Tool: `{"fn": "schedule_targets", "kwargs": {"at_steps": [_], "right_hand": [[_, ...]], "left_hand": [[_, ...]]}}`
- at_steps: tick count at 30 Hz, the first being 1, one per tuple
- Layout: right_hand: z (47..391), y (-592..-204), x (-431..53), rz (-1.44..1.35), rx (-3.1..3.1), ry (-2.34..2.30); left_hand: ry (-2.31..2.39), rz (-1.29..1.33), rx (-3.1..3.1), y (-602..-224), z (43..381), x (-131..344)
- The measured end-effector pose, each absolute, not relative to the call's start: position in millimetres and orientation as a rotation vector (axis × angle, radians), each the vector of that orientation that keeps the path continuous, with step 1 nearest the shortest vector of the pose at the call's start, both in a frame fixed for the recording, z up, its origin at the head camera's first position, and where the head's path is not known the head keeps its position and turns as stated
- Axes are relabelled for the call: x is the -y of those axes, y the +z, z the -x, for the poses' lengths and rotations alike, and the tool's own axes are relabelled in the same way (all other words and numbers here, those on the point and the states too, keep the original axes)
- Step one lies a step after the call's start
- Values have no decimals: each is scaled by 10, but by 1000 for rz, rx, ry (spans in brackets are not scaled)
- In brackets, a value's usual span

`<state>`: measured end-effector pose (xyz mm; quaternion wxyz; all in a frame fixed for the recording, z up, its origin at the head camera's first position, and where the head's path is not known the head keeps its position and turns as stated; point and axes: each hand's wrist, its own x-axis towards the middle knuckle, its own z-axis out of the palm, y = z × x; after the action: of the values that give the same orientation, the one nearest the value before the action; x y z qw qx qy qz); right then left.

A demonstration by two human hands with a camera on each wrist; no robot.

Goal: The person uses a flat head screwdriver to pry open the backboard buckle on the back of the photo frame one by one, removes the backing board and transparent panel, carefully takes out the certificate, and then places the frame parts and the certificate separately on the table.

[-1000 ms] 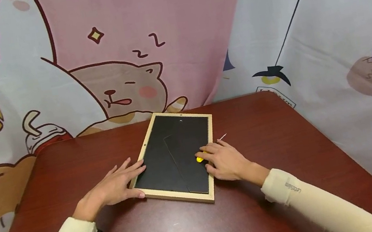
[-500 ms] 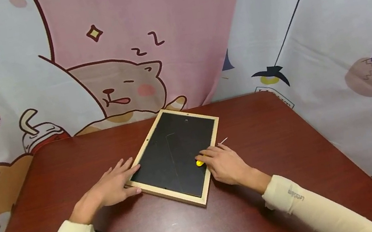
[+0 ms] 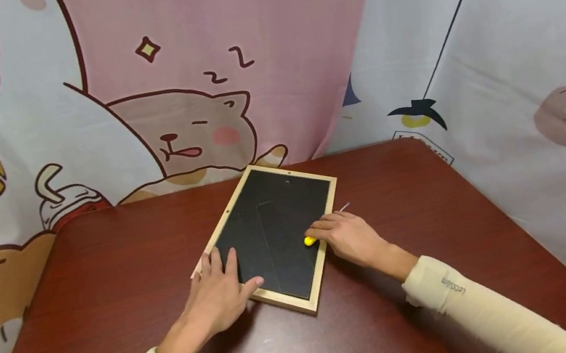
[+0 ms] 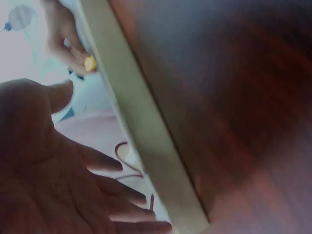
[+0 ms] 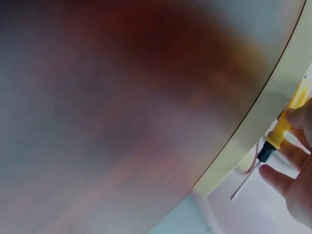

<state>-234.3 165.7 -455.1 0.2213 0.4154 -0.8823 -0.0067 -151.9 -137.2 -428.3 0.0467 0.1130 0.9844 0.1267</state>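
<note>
Wearing cream-coloured sleeves [image 3: 451, 292], a person bends both hands to a pale wooden picture frame [image 3: 284, 301] lying back side up and askew across the middle of the table. The left hand [image 3: 217, 297], its fingers and thumb spread apart, reaches over the near left corner; whether the palm bears weight there cannot be told. Within the squared, smooth rails sits a matte black backing board [image 3: 292, 218], a slim strut flap [image 3: 284, 251] outlined in it. The frame is probably light and stiff, best taken by opposite rails, since the thin board would likely flex under a thumb and any glazing beneath could crack. Over the right rail, the right hand [image 3: 350, 239] pinches a screwdriver [image 5: 282, 131] between thumb and fingers, its glossy yellow handle ending in a black collar [image 5: 266, 152] and a slender metal shaft [image 5: 246, 180] that points outward past the frame. Hard and light, the tool should turn most surely by that handle. Beneath spreads the polished red-brown table [image 3: 123, 259]; beyond hangs a softly creased curtain [image 3: 305, 41] printed with a dozing cartoon cat [image 3: 189, 120].
</note>
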Motion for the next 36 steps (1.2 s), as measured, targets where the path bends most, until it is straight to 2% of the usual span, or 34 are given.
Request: {"fn": "schedule_targets", "kwargs": {"at_steps": [8,15,20,30,36], "right_hand": [[2628,-4514,-1958,-1078,2578,-41],[2648,-4546,-2078,-1104,2592,51],[2559,-4572,-2083,-1121,2556,105],[2221,-4635,-2016,-1211,2411,37],[2024,-4551,-1904,-1174,2433,2]], "left_hand": [[213,-246,-3022,-4415,1489,1222],[195,-253,-3017,-4408,1485,1222],[199,-322,-2974,-4409,1551,1372],[254,-643,-2933,-4488,1823,1907],[331,-678,-2909,-4446,1983,2080]]}}
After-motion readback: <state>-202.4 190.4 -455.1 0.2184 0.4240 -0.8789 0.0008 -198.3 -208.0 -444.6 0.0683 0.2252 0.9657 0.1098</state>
